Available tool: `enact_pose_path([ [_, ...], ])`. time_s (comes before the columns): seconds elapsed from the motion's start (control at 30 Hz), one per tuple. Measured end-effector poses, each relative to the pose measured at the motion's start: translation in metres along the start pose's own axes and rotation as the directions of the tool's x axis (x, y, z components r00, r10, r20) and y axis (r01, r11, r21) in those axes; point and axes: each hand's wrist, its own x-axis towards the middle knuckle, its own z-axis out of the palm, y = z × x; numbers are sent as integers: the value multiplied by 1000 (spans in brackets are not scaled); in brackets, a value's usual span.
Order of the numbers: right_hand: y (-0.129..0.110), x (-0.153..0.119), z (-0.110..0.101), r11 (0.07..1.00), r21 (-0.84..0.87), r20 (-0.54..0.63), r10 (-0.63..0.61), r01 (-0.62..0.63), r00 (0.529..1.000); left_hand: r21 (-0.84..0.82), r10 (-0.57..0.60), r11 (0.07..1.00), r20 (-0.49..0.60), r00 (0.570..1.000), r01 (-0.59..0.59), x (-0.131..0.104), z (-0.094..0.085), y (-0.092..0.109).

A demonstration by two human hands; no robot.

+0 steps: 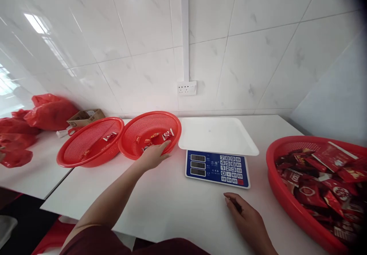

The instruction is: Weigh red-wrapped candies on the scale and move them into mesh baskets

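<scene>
My left hand (153,156) reaches over the near rim of the middle red plastic basket (133,130). Its thumb and forefinger are apart, and I see nothing held between them; the other fingers are partly hidden. Inside that basket lie several small wrapped snacks, among them a red-and-white packet (168,134) just beyond the fingertips. My right hand (248,220) rests on the white table, loosely curled with thumb and forefinger close together and nothing visible in it. Just beyond it stands a blue-and-white digital scale (210,165) with a white weighing tray (213,132) on top.
To the right, a large red basket (282,194) is heaped with red snack packets (309,192). Another red basket (86,142) at left holds a few packets. Red plastic bags (53,113) and an open cardboard box (86,118) stand farther left, near the tiled wall.
</scene>
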Motion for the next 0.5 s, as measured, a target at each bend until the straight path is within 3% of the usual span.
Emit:
enact_pose_path([
  [0.2,-13,-6,2,997,41,-51,-59,62,997,118,59,992,-93,994,-48,4,5,-5],
  [0.27,-23,-11,-7,994,54,-20,-97,98,995,216,-1,976,-168,986,38,11,5,-17],
  [0.4,-49,-22,-55,988,-43,-51,-153,151,987,184,-66,976,-276,959,120,33,7,-40],
  [0.5,-66,-26,-113,973,-197,-164,-154,120,974,44,-73,995,-331,941,93,39,-3,-28],
])
